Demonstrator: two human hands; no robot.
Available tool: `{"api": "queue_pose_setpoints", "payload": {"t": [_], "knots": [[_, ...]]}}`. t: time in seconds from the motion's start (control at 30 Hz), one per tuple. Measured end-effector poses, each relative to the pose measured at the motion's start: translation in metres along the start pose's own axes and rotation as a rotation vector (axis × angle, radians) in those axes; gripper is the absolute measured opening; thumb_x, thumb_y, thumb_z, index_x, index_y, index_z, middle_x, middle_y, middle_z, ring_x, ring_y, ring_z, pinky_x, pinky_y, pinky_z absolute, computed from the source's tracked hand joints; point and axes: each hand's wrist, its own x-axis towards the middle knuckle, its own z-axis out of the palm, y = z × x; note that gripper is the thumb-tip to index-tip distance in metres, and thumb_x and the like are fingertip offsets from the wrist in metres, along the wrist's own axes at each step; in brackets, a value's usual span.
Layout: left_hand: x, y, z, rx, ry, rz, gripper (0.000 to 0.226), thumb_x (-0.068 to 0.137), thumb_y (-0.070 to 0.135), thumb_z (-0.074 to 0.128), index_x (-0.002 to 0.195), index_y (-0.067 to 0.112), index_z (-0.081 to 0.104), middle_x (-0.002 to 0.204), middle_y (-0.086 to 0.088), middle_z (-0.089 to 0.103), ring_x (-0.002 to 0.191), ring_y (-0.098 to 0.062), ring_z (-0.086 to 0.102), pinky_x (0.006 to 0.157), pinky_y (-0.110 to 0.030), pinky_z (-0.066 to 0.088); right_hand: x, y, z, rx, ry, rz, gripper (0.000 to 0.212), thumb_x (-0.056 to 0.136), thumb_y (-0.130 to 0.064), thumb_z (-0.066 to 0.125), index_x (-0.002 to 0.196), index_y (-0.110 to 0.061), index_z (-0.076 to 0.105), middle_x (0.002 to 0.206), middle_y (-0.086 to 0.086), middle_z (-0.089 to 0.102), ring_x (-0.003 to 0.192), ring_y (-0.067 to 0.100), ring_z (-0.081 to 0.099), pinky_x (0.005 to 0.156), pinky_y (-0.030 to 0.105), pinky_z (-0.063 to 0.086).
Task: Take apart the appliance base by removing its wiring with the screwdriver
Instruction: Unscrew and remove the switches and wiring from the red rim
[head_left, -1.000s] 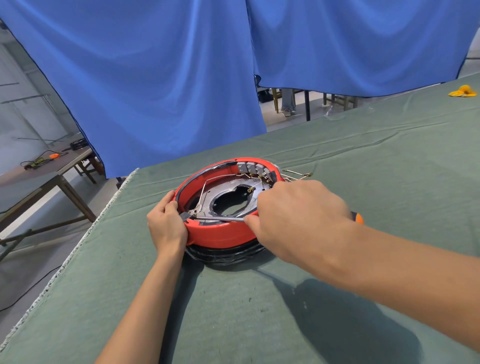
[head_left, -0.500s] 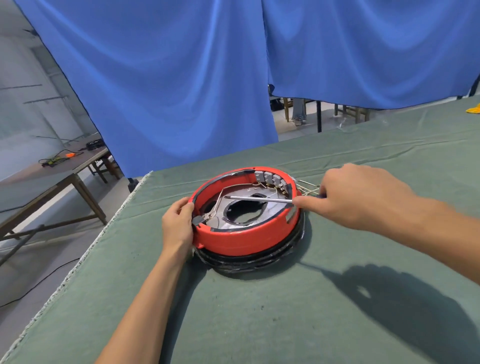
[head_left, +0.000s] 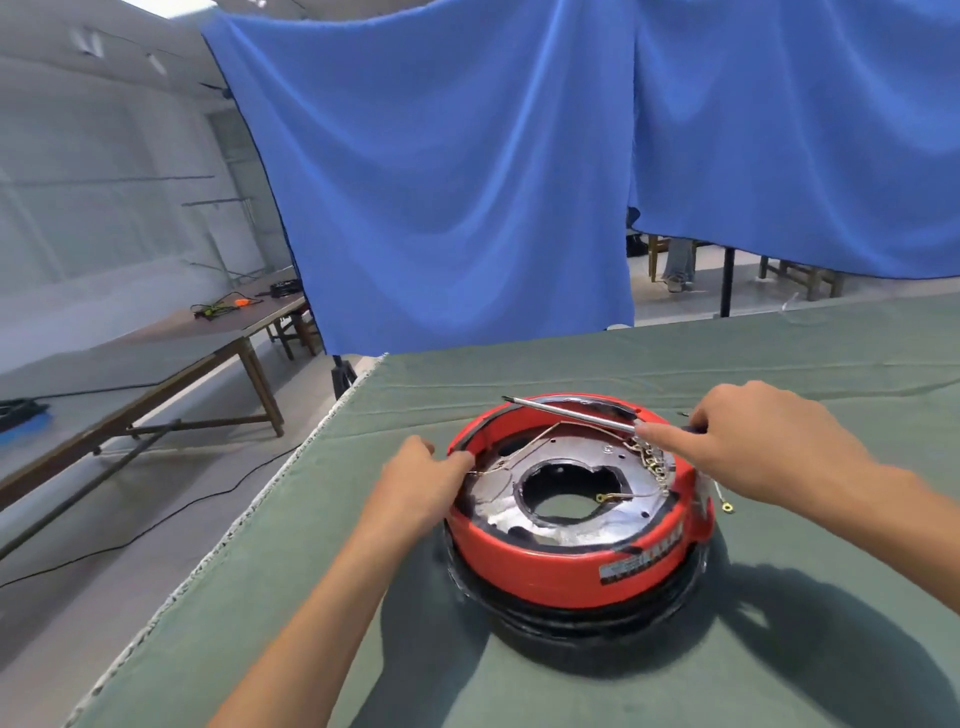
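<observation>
my left hand (head_left: 415, 480) — fingers curled over the left rim of the appliance base (head_left: 571, 561), gripping it and holding it steady. my right hand (head_left: 748, 441) — wrapped around the screwdriver (head_left: 571, 413), forefinger laid out along the shaft; the handle is mostly hidden in my palm.

appliance base: red ring over a black lower part, open side up, sitting on the green table cloth (head_left: 779, 649) near its left edge. inside, a silvery metal plate (head_left: 498, 483) with a large central hole.

wiring (head_left: 652, 460): thin pale leads, bunched at the right inner rim just under my forefinger; one strand runs across to the left rim by my left hand, one ring terminal (head_left: 602, 498) lies at the hole's edge, another (head_left: 727, 505) hangs outside on the cloth.

screwdriver: shaft lies nearly level above the far rim, tip pointing left, touching nothing i can make out.

step in hand, as i judge it — bring the tip down to whatever fastener holds the bunch. to do it well: keep the left grip firm so the base cannot turn, seat the tip squarely before twisting, stay clear of the loose strands. which screws remain i cannot tell.
</observation>
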Motion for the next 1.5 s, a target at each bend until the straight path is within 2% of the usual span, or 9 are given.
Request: {"api": "queue_pose_setpoints", "payload": {"t": [0.07,0.23,0.47,0.63,0.77,0.9,1.07,1.17,1.5], "knots": [[-0.018,-0.003,0.003,0.055,-0.148,-0.037,0.039,0.07,0.047,0.06,0.09,0.016,0.045,0.087,0.0,0.057,0.082,-0.024,0.059,0.062,-0.033,0.046,0.002,-0.002,0.005,0.004,0.005,0.005,0.077,0.078,-0.081,0.036,0.056,-0.012,0.061,0.048,-0.002,0.056,0.049,0.014,0.054,0.043,0.024,0.03],[-0.019,0.003,-0.006,0.01,-0.234,0.04,0.006,0.078,0.015,0.057,0.084,0.014,0.055,0.072,-0.005,0.052,0.065,-0.021,0.049,0.06,-0.031,0.043,0.007,-0.008,0.005,0.039,0.007,-0.079,0.067,0.072,-0.083,0.034,0.045,-0.028,0.06,0.042,-0.006,0.054,0.047,0.011,0.054,0.043,0.024,0.029],[0.017,0.013,-0.021,0.121,-0.507,0.316,0.049,0.075,-0.011,0.041,0.101,0.021,0.067,0.083,0.0,0.066,0.071,-0.011,0.058,0.066,-0.019,0.049,0.014,0.002,0.007,-0.031,0.039,-0.143,0.075,0.07,-0.085,0.029,0.043,-0.018,0.047,0.041,-0.005,0.049,0.046,0.01,0.049,0.043,0.025,0.026],[0.048,0.009,-0.013,0.337,-0.277,0.427,0.027,0.087,0.005,0.053,0.084,0.03,0.062,0.089,-0.006,0.065,0.092,-0.026,0.061,0.082,-0.037,0.049,0.011,0.003,0.017,-0.042,0.02,-0.178,0.075,0.062,-0.088,0.016,0.045,-0.02,0.045,0.041,-0.006,0.05,0.045,0.008,0.05,0.042,0.023,0.027],[0.051,-0.001,-0.007,0.469,-0.031,0.331,0.031,0.086,0.017,0.053,0.113,0.032,0.059,0.113,0.002,0.065,0.107,-0.025,0.057,0.086,-0.037,0.047,0.009,0.004,0.019,-0.116,0.011,-0.197,0.079,0.061,-0.088,0.011,0.049,-0.017,0.044,0.041,-0.004,0.048,0.046,0.012,0.05,0.042,0.024,0.028],[0.049,0.003,-0.004,0.471,-0.086,0.43,0.039,0.084,0.01,0.048,0.11,0.036,0.063,0.112,0.0,0.066,0.106,-0.029,0.056,0.081,-0.037,0.046,0.008,-0.001,0.016,-0.206,0.013,-0.2,0.075,0.068,-0.085,0.016,0.051,-0.018,0.047,0.042,-0.003,0.048,0.046,0.013,0.05,0.042,0.024,0.03],[0.047,0.006,-0.003,0.439,-0.086,0.528,0.053,0.077,0.009,0.048,0.121,0.037,0.055,0.122,0.005,0.062,0.114,-0.025,0.054,0.087,-0.038,0.046,0.004,-0.008,0.014,-0.296,0.041,-0.18,0.073,0.075,-0.081,0.018,0.053,-0.018,0.048,0.045,-0.004,0.047,0.043,0.011,0.042,0.04,0.024,0.027],[0.042,0.004,-0.001,0.466,-0.053,0.604,0.059,0.072,0.014,0.05,0.124,0.041,0.051,0.122,0.008,0.062,0.112,-0.023,0.055,0.077,-0.03,0.041,-0.001,-0.012,0.011,-0.344,0.066,-0.176,0.074,0.075,-0.081,0.014,0.053,-0.017,0.044,0.047,-0.004,0.043,0.041,0.01,0.036,0.039,0.024,0.023],[0.036,0.008,-0.003,0.469,-0.116,0.563,0.068,0.062,0.032,0.043,0.129,0.041,0.047,0.123,0.006,0.061,0.11,-0.023,0.055,0.084,-0.031,0.041,-0.008,-0.018,0.012,-0.384,0.065,-0.14,0.069,0.084,-0.076,0.023,0.054,-0.016,0.039,0.05,-0.005,0.038,0.042,0.013,0.031,0.041,0.026,0.02]]}}
